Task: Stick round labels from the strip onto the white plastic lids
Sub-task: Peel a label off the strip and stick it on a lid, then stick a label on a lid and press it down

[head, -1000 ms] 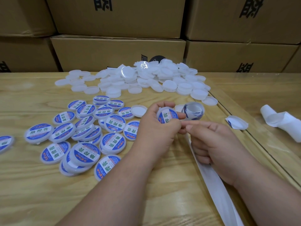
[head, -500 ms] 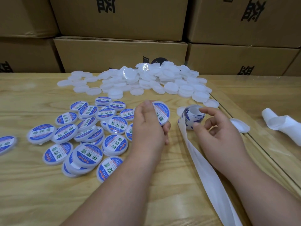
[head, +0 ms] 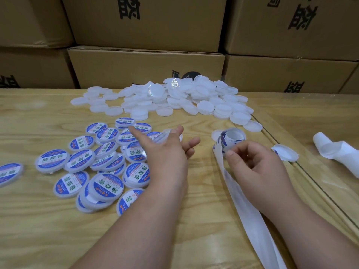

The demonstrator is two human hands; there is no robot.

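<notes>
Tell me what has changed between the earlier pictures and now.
The left hand opened and let go of the labelled lid, now blurred at its fingertips above the labelled pile. The right hand moved to the label roll and pinches its strip. The blank lids stayed put.

Lid (head: 164, 135) beyond left hand (head: 165, 152) motion-blurred, contact unclear. Backing strip (head: 250, 210) cut by bottom edge. Right hand (head: 256, 164) fingertips hidden behind roll (head: 230, 138).
</notes>
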